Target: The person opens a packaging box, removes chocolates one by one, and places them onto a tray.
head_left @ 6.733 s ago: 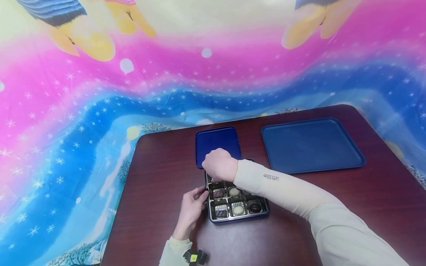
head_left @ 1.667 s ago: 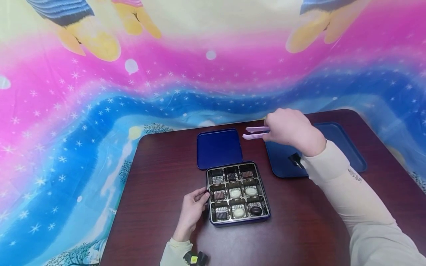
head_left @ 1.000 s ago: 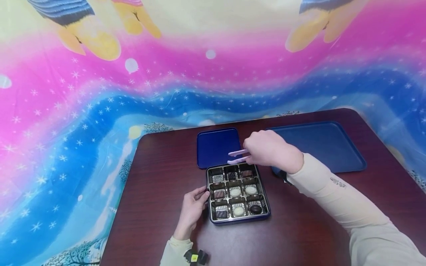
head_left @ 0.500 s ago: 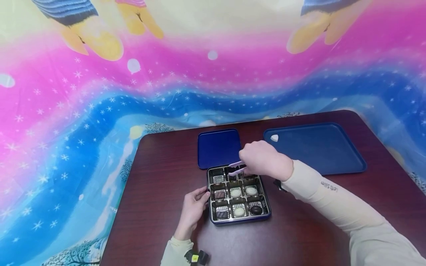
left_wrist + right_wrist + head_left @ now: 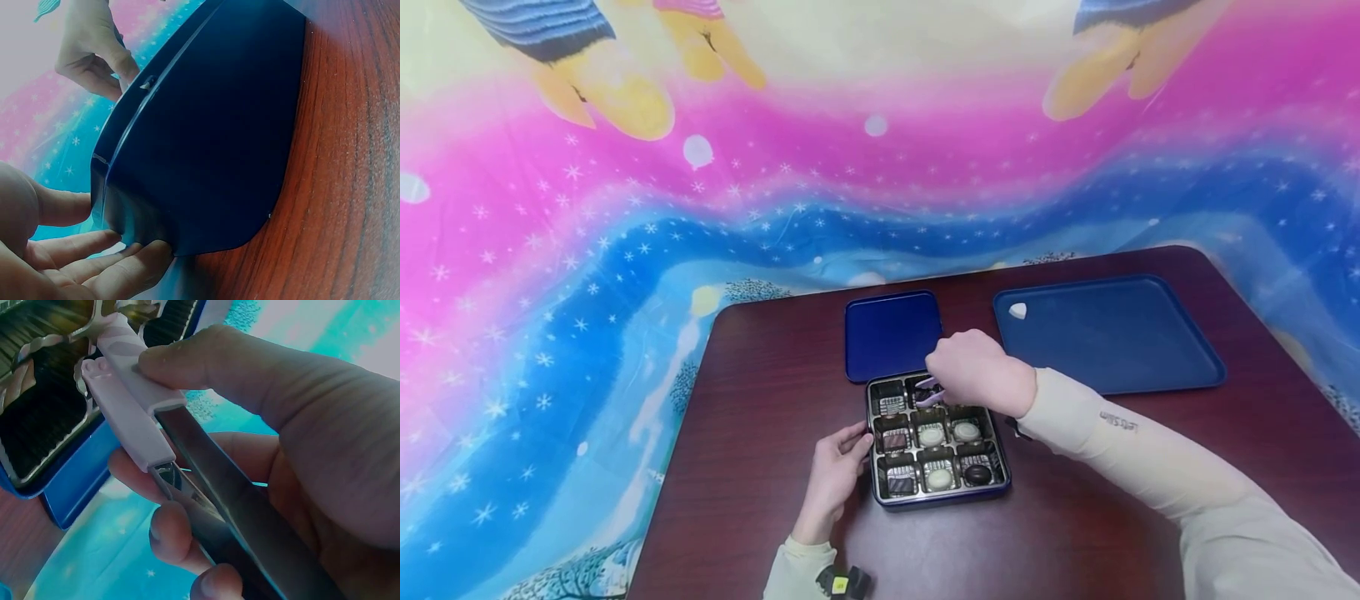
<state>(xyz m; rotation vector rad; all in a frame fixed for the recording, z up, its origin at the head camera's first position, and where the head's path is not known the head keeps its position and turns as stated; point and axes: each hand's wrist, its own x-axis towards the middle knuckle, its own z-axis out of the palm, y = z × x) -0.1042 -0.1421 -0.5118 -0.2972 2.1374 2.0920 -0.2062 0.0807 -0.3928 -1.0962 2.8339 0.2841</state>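
Head view: your right hand (image 5: 973, 369) is over the back of the box (image 5: 936, 501), fingers clamped on the tongs (image 5: 222, 481). Tong tips sit apart at the back-middle compartment, around or just over a dark piece (image 5: 924, 394); can't tell if they touch it. Your left hand (image 5: 835, 467) steadies the box, fingers gripping its left side, thumb at the rim.

Progress looks early. Done: lid (image 5: 892, 337) is off, flat on the worktop (image 5: 760, 417) just behind the box; one white piece (image 5: 1017, 311) lies in the back-left corner of the tray (image 5: 1120, 346), to your right. You seem to be on a second pick, not yet lifted.

Left in the box: middle row has a brown piece (image 5: 895, 439) and two pale ovals (image 5: 931, 436); front row has a striped piece (image 5: 900, 482), a cream piece (image 5: 939, 479) and a black piece (image 5: 977, 474). Back-left compartment looks vacant; your hand hides back-right, so no call there.
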